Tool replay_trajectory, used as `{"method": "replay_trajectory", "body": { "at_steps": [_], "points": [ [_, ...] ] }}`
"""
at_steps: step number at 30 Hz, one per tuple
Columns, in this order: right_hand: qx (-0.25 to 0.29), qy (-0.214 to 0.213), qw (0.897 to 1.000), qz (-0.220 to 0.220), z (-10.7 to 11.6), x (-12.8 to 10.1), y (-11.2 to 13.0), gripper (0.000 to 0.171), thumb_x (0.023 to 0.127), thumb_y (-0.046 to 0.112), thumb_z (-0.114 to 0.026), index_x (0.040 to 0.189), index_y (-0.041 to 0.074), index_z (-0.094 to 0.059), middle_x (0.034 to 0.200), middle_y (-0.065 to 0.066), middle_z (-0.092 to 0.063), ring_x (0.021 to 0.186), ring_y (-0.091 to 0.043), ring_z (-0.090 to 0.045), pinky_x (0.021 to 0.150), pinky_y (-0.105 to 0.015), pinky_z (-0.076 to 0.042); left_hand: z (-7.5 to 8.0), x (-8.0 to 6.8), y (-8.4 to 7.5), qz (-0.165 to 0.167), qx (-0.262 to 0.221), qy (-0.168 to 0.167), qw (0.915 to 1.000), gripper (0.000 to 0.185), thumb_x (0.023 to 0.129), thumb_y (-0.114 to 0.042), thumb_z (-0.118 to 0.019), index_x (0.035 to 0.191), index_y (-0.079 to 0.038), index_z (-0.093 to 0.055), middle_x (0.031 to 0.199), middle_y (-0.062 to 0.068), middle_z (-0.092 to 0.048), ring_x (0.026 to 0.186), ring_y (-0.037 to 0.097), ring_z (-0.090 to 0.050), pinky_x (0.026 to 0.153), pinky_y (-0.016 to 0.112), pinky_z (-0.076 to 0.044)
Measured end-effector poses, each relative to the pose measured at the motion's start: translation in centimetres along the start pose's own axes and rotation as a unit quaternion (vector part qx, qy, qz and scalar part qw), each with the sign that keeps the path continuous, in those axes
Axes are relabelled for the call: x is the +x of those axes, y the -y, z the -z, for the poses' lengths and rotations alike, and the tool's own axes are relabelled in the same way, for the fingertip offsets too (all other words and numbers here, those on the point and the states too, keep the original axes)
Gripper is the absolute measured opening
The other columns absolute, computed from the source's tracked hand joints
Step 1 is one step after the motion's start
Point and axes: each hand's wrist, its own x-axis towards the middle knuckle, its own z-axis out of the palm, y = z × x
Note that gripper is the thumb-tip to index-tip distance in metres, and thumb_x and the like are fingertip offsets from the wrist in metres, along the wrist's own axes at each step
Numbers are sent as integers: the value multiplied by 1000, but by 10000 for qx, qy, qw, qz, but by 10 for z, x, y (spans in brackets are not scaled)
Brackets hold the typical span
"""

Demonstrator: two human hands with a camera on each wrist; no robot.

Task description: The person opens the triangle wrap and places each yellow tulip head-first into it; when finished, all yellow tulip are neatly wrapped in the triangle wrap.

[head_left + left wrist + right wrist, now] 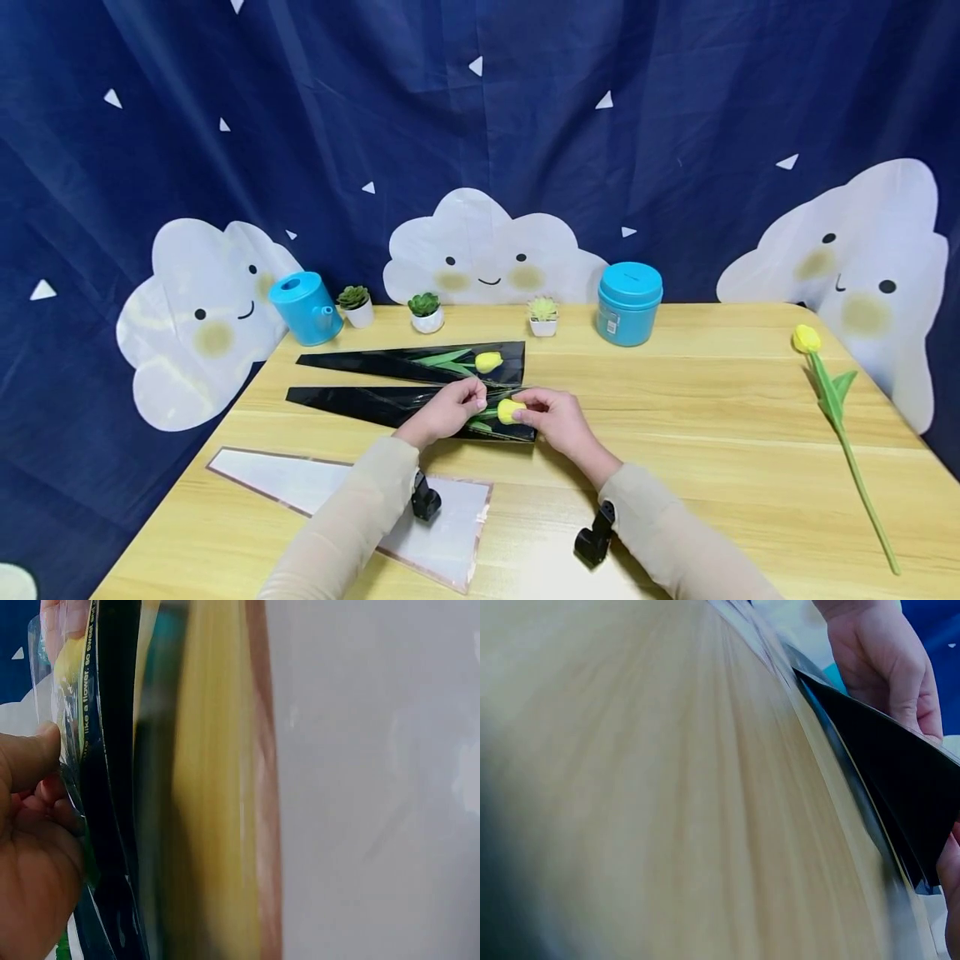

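The left hand pinched the open edge of the nearer black sleeve, which lay flat on the table just in front of a second sleeve holding a tulip. The right hand pinched a yellow tulip bud at that sleeve's mouth. A loose tulip lay well apart to the right
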Motion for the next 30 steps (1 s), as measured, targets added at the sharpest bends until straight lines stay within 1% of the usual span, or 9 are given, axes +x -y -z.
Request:
{"method": "replay_trajectory", "body": {
  "at_steps": [2,6,11,14,17,20,25,27,30],
  "points": [
    [45,3,10000,-29,-1,0,0,21,76,4,-73,96,2,-71,94,-13,-69,72,-7,-58,66,-21,-49,0,-1,0,22,25,-33,10000,14,93,-4,-52,79,-6,-47,67,0,-36,64,15,-38,65,28,-33],
    [100,40,9999,-105,-2,0,-1,22,76,5,-74,97,3,-71,101,-12,-68,77,-10,-60,68,-20,-49,0,-1,1,2,94,-41,9999,13,93,-5,-51,80,-6,-47,68,0,-36,64,14,-38,64,28,-33],
    [91,119,9997,-172,0,-1,-3,22,76,7,-74,97,3,-70,105,-14,-67,81,-13,-62,71,-22,-50,0,-2,2,75,121,-12,9999,13,93,-5,-51,81,-6,-47,68,0,-36,64,14,-39,65,28,-33],
    [57,213,9993,-304,2,-2,-6,21,76,8,-74,96,2,-70,100,-13,-68,77,-12,-60,68,-22,-49,1,-2,3,109,82,-11,9999,13,93,-4,-51,81,-6,-47,68,0,-36,65,15,-39,65,29,-33],
    [75,270,9983,-511,5,-3,-8,19,76,8,-74,94,2,-70,90,-10,-68,70,-10,-57,61,-23,-48,0,-2,5,129,17,-7,9999,13,93,-4,-51,81,-6,-47,69,0,-36,66,15,-39,66,29,-33],
    [115,307,9975,-619,7,-5,-10,16,77,8,-74,91,2,-70,85,-8,-67,66,-10,-54,56,-24,-47,1,-2,6,174,-30,-53,9998,15,93,-5,-51,80,-6,-46,69,0,-35,65,14,-39,67,28,-33],
    [146,266,9982,-521,9,-5,-10,7,77,10,-73,82,5,-70,75,-3,-65,61,-10,-51,52,-25,-45,2,-2,3,95,-33,-114,9999,16,93,-4,-52,79,-6,-46,68,-1,-35,65,15,-38,66,28,-33],
    [92,202,9991,-357,9,-5,-9,5,77,11,-72,79,6,-70,72,-1,-64,60,-10,-50,50,-25,-44,2,-2,2,69,-16,-111,9999,15,92,-4,-52,79,-6,-46,68,-1,-35,65,15,-38,66,28,-33],
    [46,137,9994,-322,7,-2,-8,6,77,11,-73,78,6,-70,70,2,-63,59,-9,-49,51,-24,-42,2,0,3,114,-8,-98,9999,15,93,-5,-52,79,-7,-46,68,-1,-36,65,14,-38,66,28,-33]
  ]
}}
